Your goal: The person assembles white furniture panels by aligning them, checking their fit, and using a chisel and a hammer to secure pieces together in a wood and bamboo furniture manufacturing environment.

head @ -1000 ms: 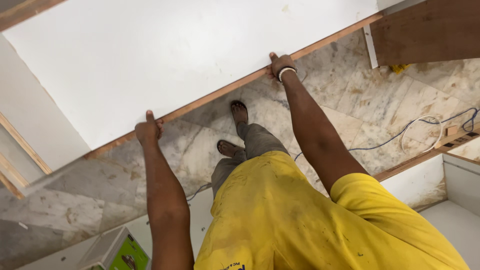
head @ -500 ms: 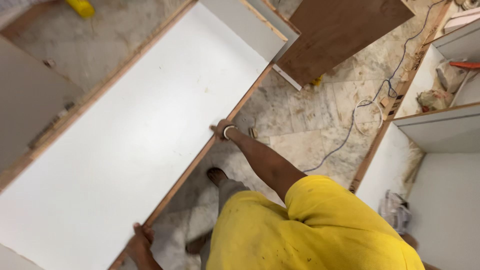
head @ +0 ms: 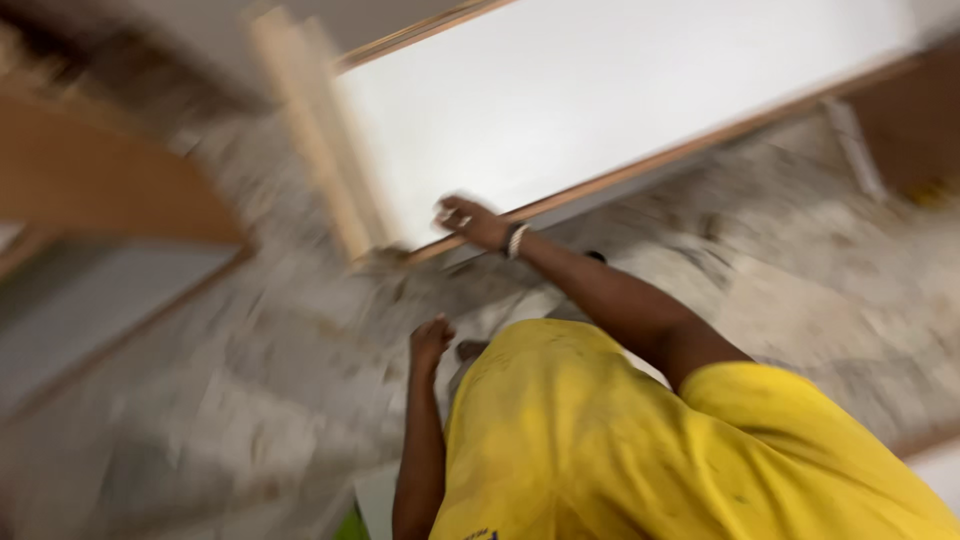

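The frame is blurred by motion. A large white board (head: 620, 110) with a brown wooden edge lies across the top of the head view, low over the floor. My right hand (head: 470, 222), with a bracelet at the wrist, grips the board's near edge close to its left corner. My left hand (head: 430, 340) hangs free below that corner with its fingers curled, holding nothing and apart from the board. My yellow shirt (head: 620, 440) fills the lower middle.
A pale wooden strip (head: 310, 130) runs along the board's left end. A brown panel (head: 110, 190) and a grey-white panel (head: 90, 310) lie at the left. Another brown panel (head: 910, 130) sits at the far right. The floor (head: 250, 400) is grey marble tile.
My left hand has come off the board's edge and now hangs free. My right hand has ended up near the board's left corner. The view has swung round sharply.
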